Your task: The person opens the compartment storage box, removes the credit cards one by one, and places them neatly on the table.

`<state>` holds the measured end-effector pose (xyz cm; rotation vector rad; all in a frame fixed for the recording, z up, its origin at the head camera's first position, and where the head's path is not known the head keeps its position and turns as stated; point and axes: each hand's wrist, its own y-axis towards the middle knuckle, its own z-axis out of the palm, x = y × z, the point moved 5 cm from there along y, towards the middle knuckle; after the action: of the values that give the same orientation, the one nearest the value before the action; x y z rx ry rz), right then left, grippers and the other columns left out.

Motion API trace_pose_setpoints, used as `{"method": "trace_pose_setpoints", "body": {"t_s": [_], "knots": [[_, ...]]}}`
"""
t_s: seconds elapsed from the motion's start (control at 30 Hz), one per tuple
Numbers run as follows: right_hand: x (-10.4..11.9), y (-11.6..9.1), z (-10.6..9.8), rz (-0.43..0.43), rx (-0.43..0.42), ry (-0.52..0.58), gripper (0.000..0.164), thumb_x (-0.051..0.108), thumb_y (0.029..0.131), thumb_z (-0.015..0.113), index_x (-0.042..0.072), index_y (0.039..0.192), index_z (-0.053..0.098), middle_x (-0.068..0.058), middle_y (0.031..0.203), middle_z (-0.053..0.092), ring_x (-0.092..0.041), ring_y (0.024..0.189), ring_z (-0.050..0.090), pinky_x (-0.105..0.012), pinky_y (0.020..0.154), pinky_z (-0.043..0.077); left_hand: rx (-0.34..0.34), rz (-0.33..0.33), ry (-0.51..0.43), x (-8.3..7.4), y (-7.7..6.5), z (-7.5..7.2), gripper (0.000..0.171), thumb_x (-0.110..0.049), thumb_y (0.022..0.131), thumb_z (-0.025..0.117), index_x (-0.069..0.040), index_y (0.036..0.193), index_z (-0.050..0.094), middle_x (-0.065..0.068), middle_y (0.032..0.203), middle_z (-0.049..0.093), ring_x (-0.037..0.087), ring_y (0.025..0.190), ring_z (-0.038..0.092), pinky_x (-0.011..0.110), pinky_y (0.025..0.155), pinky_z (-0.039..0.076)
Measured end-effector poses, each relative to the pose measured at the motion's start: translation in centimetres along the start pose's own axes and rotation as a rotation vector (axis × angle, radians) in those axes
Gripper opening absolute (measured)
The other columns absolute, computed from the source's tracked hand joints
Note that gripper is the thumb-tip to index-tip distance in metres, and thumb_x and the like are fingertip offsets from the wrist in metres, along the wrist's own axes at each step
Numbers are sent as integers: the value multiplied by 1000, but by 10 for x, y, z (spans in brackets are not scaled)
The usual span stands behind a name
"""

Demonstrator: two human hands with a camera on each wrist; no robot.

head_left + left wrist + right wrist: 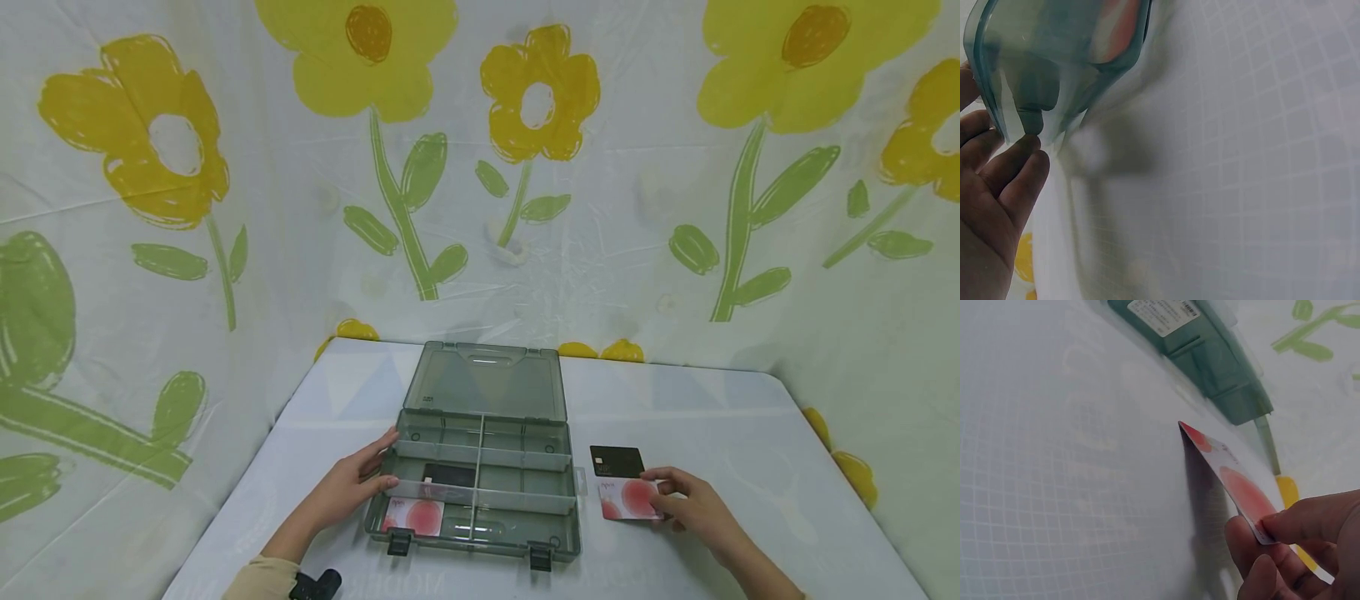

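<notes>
Pinching red-and-white card point(627, 498) by right edge: right hand point(697, 510); left hand point(347, 490), spread, touching grey-green box point(525, 477).

Right hand point(696, 507) pinches a pink card point(624, 498); left hand point(343, 490) touches a 6-compartment box point(525, 478), apparently along its side.

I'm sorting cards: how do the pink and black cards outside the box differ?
The pink card is pinched in the right grip; the black card lies on the table, unheld. The pink card has a round reddish patch, while the black card shows small pale marks. Both are rectangular.
</notes>
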<state>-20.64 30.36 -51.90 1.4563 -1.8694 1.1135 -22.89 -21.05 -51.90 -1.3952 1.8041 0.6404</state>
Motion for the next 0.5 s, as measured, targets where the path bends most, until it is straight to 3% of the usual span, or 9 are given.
{"method": "trace_pose_setpoints", "body": {"t_s": [0.3, 0.5], "knots": [[-7, 4, 3, -53, -44, -67, 38, 8, 84, 79, 1, 120, 68, -6, 92, 63, -20, 74, 60, -30, 54, 53, 2, 2, 3, 0, 0, 1, 77, -31, 95, 73, -12, 159, 36, 13, 166, 26, 45, 139, 45, 49, 112, 44], [-7, 8, 5, -63, -65, -145, 35, 11, 87, 78, 3, 120, 70, -5, 93, 64, -19, 77, 58, -30, 54, 53, 3, 4, 5, 0, 0, 0, 77, -32, 94, 73, -13, 159, 36, 13, 166, 26, 46, 139, 44, 50, 111, 44]]}}
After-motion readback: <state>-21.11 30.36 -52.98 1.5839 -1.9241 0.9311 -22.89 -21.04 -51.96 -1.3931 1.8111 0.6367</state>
